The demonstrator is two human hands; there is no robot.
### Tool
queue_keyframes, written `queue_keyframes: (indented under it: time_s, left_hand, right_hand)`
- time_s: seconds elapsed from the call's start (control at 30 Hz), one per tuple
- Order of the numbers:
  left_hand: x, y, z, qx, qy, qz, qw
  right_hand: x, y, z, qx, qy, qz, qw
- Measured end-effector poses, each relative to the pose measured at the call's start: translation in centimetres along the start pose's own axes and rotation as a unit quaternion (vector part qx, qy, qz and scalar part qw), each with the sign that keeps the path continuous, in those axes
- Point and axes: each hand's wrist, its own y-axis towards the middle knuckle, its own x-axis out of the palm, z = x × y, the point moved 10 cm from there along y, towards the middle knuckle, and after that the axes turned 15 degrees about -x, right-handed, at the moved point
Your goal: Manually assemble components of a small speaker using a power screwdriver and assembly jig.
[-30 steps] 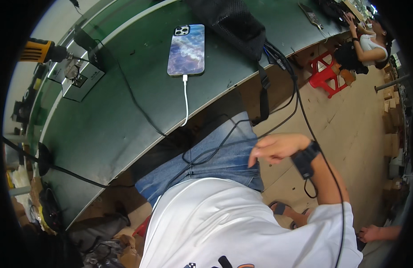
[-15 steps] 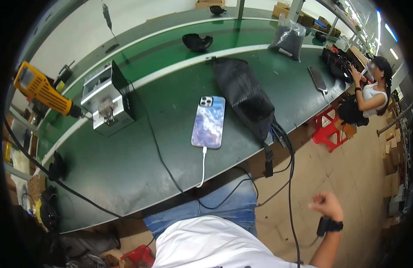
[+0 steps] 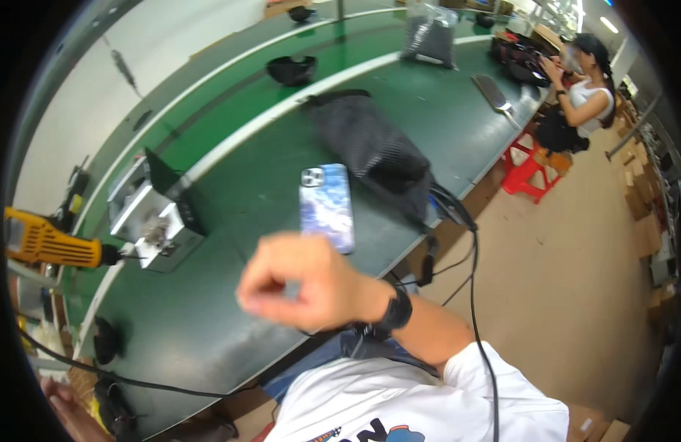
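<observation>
The phone (image 3: 327, 199) lies back up on the dark green workbench (image 3: 200, 324), its case swirled in blue, white and violet like marble, with a dark camera block in the upper left corner; the right hand (image 3: 305, 283) hangs in front of its lower left part and hides it, and whether they touch I cannot tell; the fingers of this hand curl round toward the thumb, leaving a gap within the curl, but blur keeps me from telling whether the tips meet; a black wristband (image 3: 394, 308) circles the wrist; the left hand (image 3: 69, 411) shows only in part at the lower left rim, too blurred and cut off to tell how its fingers stand; just beyond the phone lies a black textured pouch (image 3: 370, 147), with black cables (image 3: 452, 206) at its near end; at the left, a yellow and black drill (image 3: 57, 241) points at a silver and black box (image 3: 167, 214); farther off are 1 black curved shell (image 3: 292, 71), 1 clear bag (image 3: 430, 40) of dark contents, a 2nd phone (image 3: 491, 92) and a co-worker (image 3: 591, 96) beside a red stool (image 3: 528, 177); the white shirt (image 3: 429, 390) bears dark lettering and a coloured print, partly cut off below.
</observation>
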Motion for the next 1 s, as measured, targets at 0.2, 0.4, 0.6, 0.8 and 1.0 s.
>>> queue_keyframes:
  time_s: [0.2,0.4,0.6,0.8,1.0]
  left_hand:
    - [9.8,-6.3,1.1,-0.153,-0.062,-0.268,0.949]
    - [29.9,-12.7,3.9,-0.235,-0.177,-0.341,0.893]
    - [37.4,-9.2,3.5,-0.112,-0.098,-0.275,0.95]
    - [37.5,-10.4,2.6,-0.174,-0.141,-0.267,0.937]
    - [36.3,-11.0,5.5,-0.061,-0.072,-0.182,0.979]
  right_hand:
    - [-1.5,12.5,6.0,0.037,0.031,0.173,0.984]
    - [-0.3,14.5,5.4,-0.08,-0.107,0.356,0.925]
    - [-0.2,12.8,3.3,-0.177,-0.225,0.378,0.881]
    - [-0.3,12.9,7.9,-0.036,0.134,0.388,0.911]
    - [1.1,11.0,13.6,0.165,0.422,0.502,0.736]
